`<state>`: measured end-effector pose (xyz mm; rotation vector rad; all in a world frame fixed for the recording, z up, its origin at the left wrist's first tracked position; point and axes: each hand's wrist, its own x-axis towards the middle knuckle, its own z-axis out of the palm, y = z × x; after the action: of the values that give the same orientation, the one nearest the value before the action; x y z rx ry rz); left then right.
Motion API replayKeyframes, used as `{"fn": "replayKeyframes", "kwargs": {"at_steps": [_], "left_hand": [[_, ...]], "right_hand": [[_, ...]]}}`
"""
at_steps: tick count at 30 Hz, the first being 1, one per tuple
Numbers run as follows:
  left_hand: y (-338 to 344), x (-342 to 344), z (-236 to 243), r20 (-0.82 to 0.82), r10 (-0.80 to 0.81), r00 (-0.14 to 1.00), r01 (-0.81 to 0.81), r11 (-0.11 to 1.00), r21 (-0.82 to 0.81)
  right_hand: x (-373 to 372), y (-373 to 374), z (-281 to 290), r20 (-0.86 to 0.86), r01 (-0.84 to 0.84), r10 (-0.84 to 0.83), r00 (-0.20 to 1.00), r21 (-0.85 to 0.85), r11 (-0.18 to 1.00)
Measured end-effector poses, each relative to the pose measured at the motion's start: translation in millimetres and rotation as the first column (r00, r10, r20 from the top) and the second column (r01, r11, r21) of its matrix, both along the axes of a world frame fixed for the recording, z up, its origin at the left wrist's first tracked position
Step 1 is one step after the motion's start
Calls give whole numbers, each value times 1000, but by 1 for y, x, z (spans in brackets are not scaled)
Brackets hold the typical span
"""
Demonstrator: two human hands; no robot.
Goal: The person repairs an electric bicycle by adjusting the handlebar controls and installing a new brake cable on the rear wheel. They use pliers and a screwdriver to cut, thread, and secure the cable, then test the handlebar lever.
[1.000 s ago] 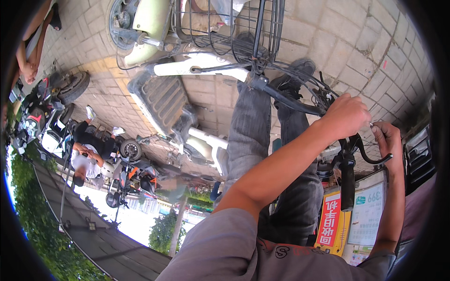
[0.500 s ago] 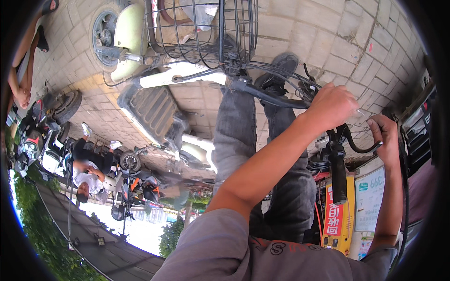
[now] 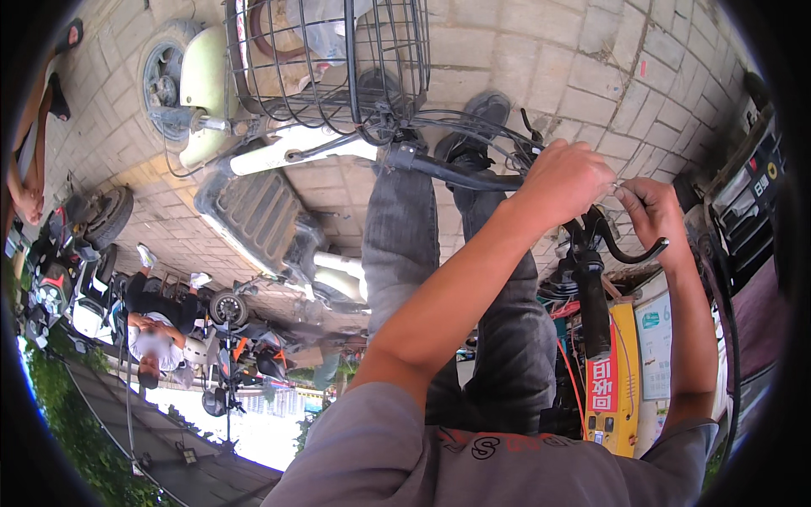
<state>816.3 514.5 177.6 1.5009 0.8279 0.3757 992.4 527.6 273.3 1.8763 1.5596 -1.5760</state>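
Observation:
Both my hands are over the handlebar (image 3: 473, 176) of a pale electric scooter (image 3: 296, 150). My left hand (image 3: 568, 182) is closed, its fingertips pinched together above the brake mount. Right beside it, my right hand (image 3: 650, 207) pinches with thumb and forefinger. The fingertips nearly meet around a thin wire (image 3: 617, 183), of which only a tiny bit shows. Below the hands are a black brake lever (image 3: 629, 253) and a black rubber grip (image 3: 594, 313). Dark cables (image 3: 473, 127) run from the bar toward the basket; part of the bar is hidden behind my left hand.
A black wire basket (image 3: 338, 72) holding a bag is on the scooter's front. The ribbed footboard (image 3: 253, 203) lies to the left. A yellow box (image 3: 623, 372) with a red sign stands at the right. A seated person (image 3: 156, 338) and parked motorbikes are at the far left.
My hands have come closer together, my right hand moving left toward my left hand. The wire span between them has shortened. The whole view has shifted, with the scooter now slightly further left.

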Motion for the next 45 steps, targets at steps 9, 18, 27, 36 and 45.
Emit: {"fn": "replayKeyframes", "kwargs": {"at_steps": [9,18,27,36,45], "left_hand": [[1,4,10,10,-39,999,38,999,30],[2,2,5,-5,-107,994,106,994,-38],[8,-1,-2,33,-95,995,97,993,-72],[6,2,-8,-33,-182,983,181,983,-35],[5,3,-12,-52,-224,973,223,975,-27]], "right_hand": [[17,-11,11,-1,-55,55,998,4,998],[30,-9,29,14,135,-134,991,-90,987],[49,-32,20,38,388,-387,921,-144,910],[33,-48,4,-17,464,-470,883,-125,877],[17,-50,-7,13,576,-581,814,-146,804]]}}
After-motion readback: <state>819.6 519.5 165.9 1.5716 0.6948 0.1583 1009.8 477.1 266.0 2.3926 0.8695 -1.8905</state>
